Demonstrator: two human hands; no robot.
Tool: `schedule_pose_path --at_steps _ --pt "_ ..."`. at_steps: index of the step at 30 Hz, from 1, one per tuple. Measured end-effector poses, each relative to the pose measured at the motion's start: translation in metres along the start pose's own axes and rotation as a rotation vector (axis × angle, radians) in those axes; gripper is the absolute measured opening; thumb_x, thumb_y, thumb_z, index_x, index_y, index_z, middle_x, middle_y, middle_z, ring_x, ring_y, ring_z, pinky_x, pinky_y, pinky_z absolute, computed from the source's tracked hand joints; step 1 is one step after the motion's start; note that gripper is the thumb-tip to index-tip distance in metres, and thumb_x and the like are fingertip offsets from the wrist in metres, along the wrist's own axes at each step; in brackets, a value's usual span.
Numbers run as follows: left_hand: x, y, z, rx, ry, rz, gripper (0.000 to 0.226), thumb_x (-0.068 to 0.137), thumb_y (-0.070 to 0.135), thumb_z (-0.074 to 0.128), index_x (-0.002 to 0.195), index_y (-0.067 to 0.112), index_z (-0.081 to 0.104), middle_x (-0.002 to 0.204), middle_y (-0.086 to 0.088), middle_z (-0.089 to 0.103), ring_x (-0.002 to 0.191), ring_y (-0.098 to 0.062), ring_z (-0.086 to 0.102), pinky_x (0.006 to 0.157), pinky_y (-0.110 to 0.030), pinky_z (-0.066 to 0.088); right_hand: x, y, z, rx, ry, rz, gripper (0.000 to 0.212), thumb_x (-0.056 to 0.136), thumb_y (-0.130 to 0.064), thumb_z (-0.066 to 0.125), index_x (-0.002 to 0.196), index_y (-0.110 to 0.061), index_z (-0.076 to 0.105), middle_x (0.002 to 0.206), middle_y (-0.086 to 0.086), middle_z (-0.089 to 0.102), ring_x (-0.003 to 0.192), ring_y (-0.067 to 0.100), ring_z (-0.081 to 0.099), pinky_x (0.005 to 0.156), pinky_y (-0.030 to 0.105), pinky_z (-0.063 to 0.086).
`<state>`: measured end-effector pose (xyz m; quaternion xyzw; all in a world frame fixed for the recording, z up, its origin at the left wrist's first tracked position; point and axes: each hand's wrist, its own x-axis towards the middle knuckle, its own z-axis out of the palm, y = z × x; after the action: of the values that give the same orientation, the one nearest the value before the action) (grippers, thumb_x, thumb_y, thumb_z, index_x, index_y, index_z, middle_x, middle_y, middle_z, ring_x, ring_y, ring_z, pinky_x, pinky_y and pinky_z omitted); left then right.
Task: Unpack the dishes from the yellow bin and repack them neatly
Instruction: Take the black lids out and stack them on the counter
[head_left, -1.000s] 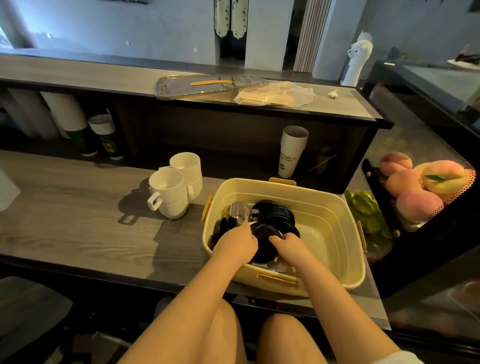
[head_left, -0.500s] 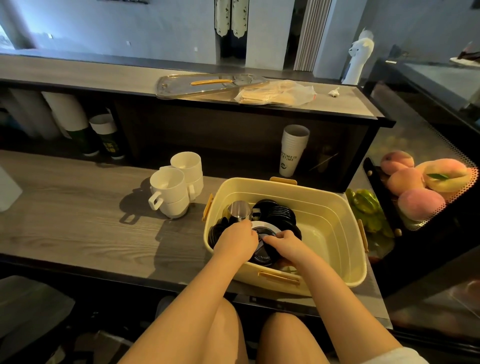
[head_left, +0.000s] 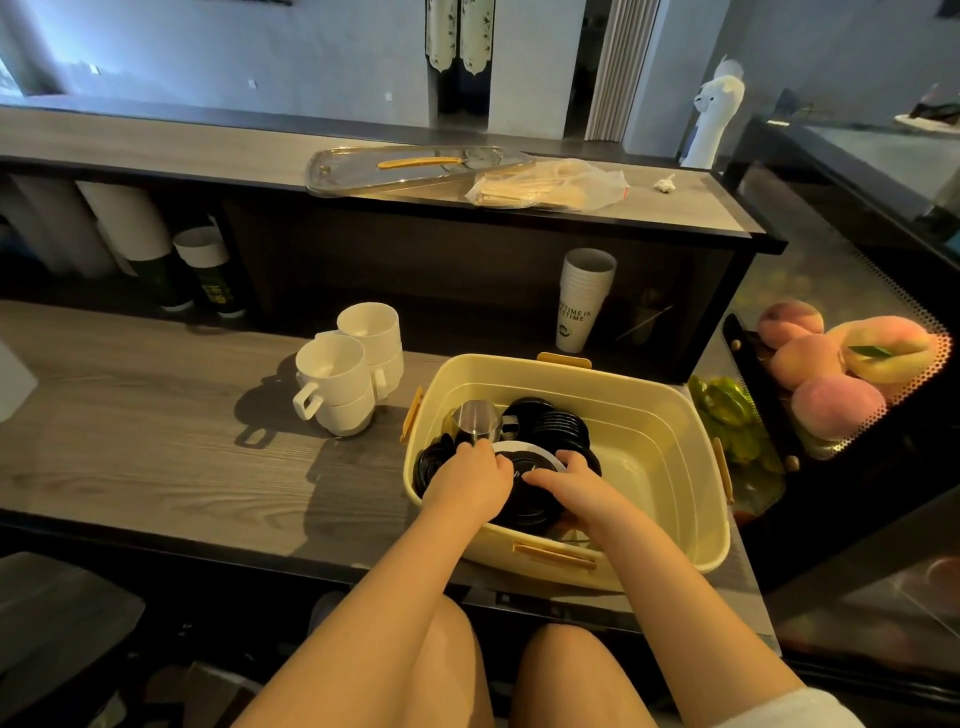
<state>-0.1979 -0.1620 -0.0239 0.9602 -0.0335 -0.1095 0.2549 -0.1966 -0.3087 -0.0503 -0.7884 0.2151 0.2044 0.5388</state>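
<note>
A dim room with grey walls fills the top of the frame. A long grey wood-grain table (head_left: 156, 415) runs across the middle, with a higher shelf (head_left: 156, 140) behind it carrying one metal tray (head_left: 363, 171). The yellow bin (head_left: 649, 415) sits on the table at centre right, its near edge at the table's front.

Both bare forearms reach up from the bottom of the frame into the bin. The left hand (head_left: 467, 480) and right hand (head_left: 571, 486) each have their grip curled round an edge of one black plate (head_left: 524, 506), tilted in the bin's near left corner.

Behind it in the bin lie a stack of black dishes (head_left: 556, 423) and one steel cup (head_left: 475, 418). Two stacks of white mugs (head_left: 353, 379) stand left of the bin, one stack of paper cups (head_left: 579, 301) behind it, and four peaches (head_left: 810, 358) at the right edge.
</note>
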Motion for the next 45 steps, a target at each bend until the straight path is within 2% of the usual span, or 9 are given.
schedule_pose_path --at_steps 6,11,16,22,27,30,35,40,45 --pt "0.001 -0.003 0.002 -0.009 -0.024 0.000 0.034 0.101 0.027 0.026 0.117 0.006 0.048 0.093 -0.010 0.063 0.081 -0.024 0.060 0.063 -0.037 0.047 0.000 0.001 0.000 0.084 0.015 -0.038 0.089 0.081 -0.027 0.072 0.149 -0.024 0.016 0.152 0.012 0.029 0.129 0.034 0.042 0.098 0.044 0.046" --pt "0.002 -0.001 0.002 -0.016 0.017 -0.071 0.040 0.100 0.033 0.027 0.120 0.006 0.048 0.112 -0.014 0.062 0.103 -0.033 0.059 0.082 -0.040 0.045 0.000 0.001 -0.003 0.068 0.079 -0.018 0.084 0.085 -0.023 0.068 0.150 -0.019 0.014 0.153 0.013 0.029 0.132 0.034 0.040 0.103 0.049 0.043" --pt "0.003 -0.002 0.003 -0.009 -0.073 -0.047 0.037 0.101 0.031 0.026 0.121 0.007 0.046 0.101 -0.013 0.064 0.092 -0.028 0.061 0.065 -0.034 0.042 -0.004 0.001 -0.003 0.063 0.085 -0.039 0.090 0.083 -0.027 0.072 0.150 -0.022 0.014 0.153 0.013 0.029 0.131 0.036 0.041 0.101 0.050 0.044" --pt "0.003 0.000 0.002 -0.027 -0.064 -0.063 0.043 0.102 0.034 0.023 0.125 0.006 0.046 0.119 -0.016 0.059 0.109 -0.034 0.057 0.088 -0.042 0.043 -0.007 -0.002 -0.004 0.120 0.117 -0.129 0.093 0.079 -0.029 0.076 0.149 -0.027 0.015 0.137 0.015 0.047 0.120 0.032 0.051 0.101 0.047 0.046" --pt "0.001 0.001 0.001 -0.069 -0.017 0.005 0.041 0.103 0.036 0.021 0.124 0.013 0.047 0.093 -0.007 0.063 0.087 -0.022 0.061 0.076 -0.038 0.047 -0.013 -0.004 -0.009 0.195 0.166 -0.235 0.087 0.081 -0.032 0.074 0.148 -0.030 0.018 0.140 0.015 0.043 0.123 0.029 0.048 0.097 0.038 0.046" --pt "-0.002 0.002 -0.004 -0.225 0.072 0.049 0.041 0.101 0.044 0.025 0.128 0.021 0.047 0.096 0.004 0.061 0.086 -0.013 0.056 0.073 -0.031 0.043 -0.020 -0.011 -0.015 0.298 0.203 -0.297 0.079 0.082 -0.035 0.072 0.144 -0.033 0.024 0.140 0.010 0.045 0.117 0.024 0.051 0.089 0.033 0.047" --pt "-0.005 -0.003 -0.029 -0.776 0.075 0.037 0.049 0.095 0.054 0.039 0.133 0.024 0.047 0.126 0.003 0.057 0.113 -0.013 0.054 0.096 -0.034 0.046 -0.039 -0.036 -0.007 0.399 0.157 -0.388 0.076 0.078 -0.040 0.075 0.138 -0.043 0.029 0.133 0.005 0.052 0.113 0.023 0.059 0.092 0.043 0.053" --pt "-0.027 -0.028 -0.062 -1.240 0.134 -0.055 0.045 0.091 0.053 0.051 0.126 0.025 0.047 0.116 0.002 0.061 0.099 -0.013 0.063 0.074 -0.027 0.056 -0.063 -0.077 0.033 0.403 0.090 -0.471 0.083 0.062 -0.061 0.075 0.133 -0.047 0.033 0.134 -0.002 0.050 0.119 0.021 0.054 0.098 0.045 0.049" --pt "-0.052 -0.080 -0.089 -1.381 0.374 -0.178 0.015 0.092 0.043 0.055 0.102 0.033 0.051 0.105 0.002 0.061 0.094 -0.016 0.064 0.056 -0.026 0.057 -0.073 -0.098 0.102 0.372 -0.050 -0.437 0.070 0.079 -0.054 0.068 0.138 -0.033 0.036 0.139 0.000 0.048 0.121 0.020 0.053 0.100 0.041 0.048"
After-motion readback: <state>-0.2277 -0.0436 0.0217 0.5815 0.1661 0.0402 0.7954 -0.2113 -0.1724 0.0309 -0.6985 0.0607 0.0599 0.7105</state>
